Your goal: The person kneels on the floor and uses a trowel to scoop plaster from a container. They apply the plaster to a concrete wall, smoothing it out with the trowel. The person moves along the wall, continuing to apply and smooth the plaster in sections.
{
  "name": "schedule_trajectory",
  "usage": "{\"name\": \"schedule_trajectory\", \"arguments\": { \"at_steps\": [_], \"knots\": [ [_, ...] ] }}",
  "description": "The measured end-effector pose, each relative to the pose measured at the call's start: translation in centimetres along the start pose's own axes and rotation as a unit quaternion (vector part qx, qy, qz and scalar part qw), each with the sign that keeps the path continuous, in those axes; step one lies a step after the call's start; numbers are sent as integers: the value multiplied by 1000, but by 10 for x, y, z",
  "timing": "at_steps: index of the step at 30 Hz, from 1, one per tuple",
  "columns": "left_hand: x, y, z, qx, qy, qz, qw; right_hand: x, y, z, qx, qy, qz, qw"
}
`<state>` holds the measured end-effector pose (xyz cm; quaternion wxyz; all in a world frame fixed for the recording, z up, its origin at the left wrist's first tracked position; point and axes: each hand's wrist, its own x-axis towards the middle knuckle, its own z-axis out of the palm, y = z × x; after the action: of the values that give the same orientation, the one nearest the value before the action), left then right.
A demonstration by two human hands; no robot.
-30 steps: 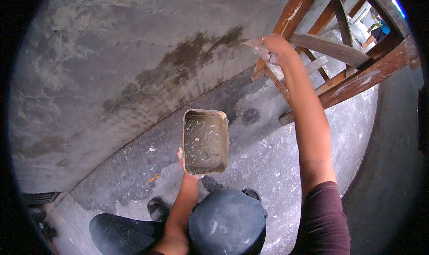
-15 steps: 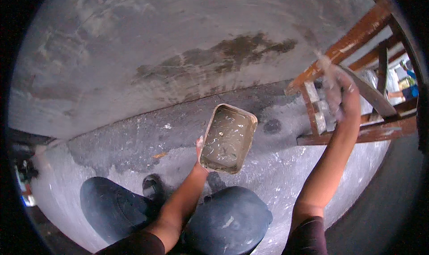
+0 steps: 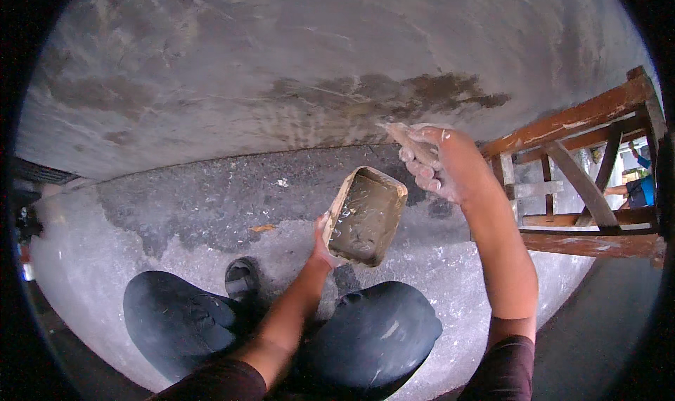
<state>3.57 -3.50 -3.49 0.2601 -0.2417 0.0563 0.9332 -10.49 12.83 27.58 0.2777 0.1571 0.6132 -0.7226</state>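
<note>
In the left hand [image 3: 323, 245] is held a tilted container [image 3: 343, 200] of wet mix [image 3: 367, 222]; ahead-right, the right hand [image 3: 439, 167] grips a thin tool [image 3: 406, 134], seemingly between strokes. Next move calls for steady container.

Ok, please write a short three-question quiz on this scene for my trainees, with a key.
1. True or false: the container is standing on the floor.
2. Where in the picture is the wooden frame? A) left; B) right; C) between the knees.
3. Fill in: the hand nearer the dark patch on the wall is the ____ one.

Key: 1. False, the left hand holds it; 2. B; 3. right.
</note>
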Motion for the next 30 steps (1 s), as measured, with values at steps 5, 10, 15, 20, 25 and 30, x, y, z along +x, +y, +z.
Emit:
{"name": "schedule_trajectory", "arguments": {
  "at_steps": [5,10,15,20,25,30],
  "knots": [
    [3,8,19,-53,-23,-27,998,24,-38,19,52,38,61,996],
    [30,3,22,-69,-52,-13,996,33,-95,29,49,25,73,996],
    [30,5,37,-80,-118,-14,990,-21,-121,70,-230,154,-111,955],
    [39,15,21,-68,-133,17,989,-96,-87,53,-564,177,-206,780],
    [20,20,29,4,-112,17,994,-111,-9,34,-71,91,-80,990],
    [8,37,19,-30,-138,11,990,-25,1,59,-10,189,5,982]
  ]
}}
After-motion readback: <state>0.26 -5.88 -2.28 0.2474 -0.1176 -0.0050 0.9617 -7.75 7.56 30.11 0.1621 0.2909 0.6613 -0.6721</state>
